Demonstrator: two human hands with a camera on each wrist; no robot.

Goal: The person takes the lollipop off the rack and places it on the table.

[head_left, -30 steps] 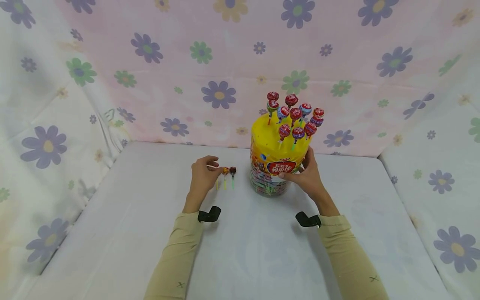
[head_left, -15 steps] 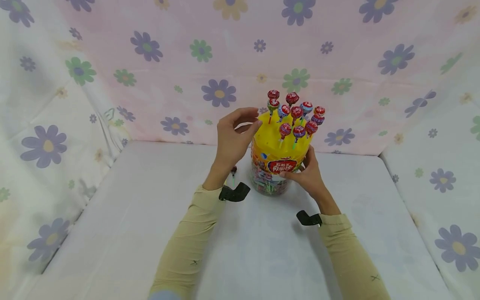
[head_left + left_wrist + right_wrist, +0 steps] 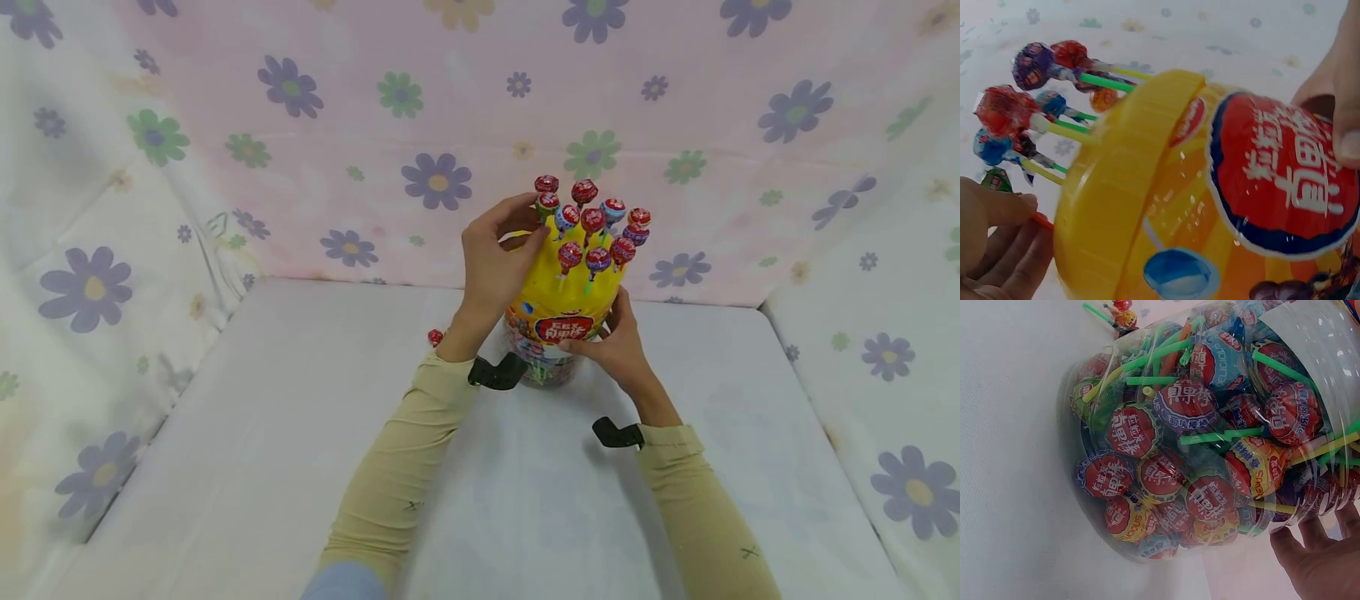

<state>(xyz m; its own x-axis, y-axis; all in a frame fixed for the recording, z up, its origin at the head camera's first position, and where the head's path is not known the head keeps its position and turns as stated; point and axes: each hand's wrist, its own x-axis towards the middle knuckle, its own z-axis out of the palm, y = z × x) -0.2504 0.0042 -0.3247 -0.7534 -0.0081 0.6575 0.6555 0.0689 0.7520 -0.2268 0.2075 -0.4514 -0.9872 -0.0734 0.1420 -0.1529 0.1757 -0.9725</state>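
Observation:
A clear plastic jar [image 3: 551, 372] full of lollipops stands on the table, with a yellow lid [image 3: 547, 292]. Several wrapped lollipops stick up out of that lid. My left hand [image 3: 498, 254] is at the lid's left edge, its thumb and fingers pinching the red stick [image 3: 1042, 220] of a green-wrapped lollipop [image 3: 997, 180]. The lower end of this stick meets the lid. With my right hand [image 3: 621, 350] I hold the jar's right side, thumb on the front by the red label [image 3: 1285, 175], fingers [image 3: 1286, 547] round the back.
On the white table [image 3: 300, 400], left of the jar, lies a red-topped lollipop [image 3: 435, 337]; my left arm hides others beside it. The right wrist view shows a yellow-wrapped lollipop [image 3: 1126, 320] there. Flowered cloth [image 3: 337, 167] hangs behind and at both sides.
My left hand has left the lollipops lying on the table and moved up and right to the lid, where it has taken hold of the green-wrapped lollipop's stick. My right hand stays on the jar.

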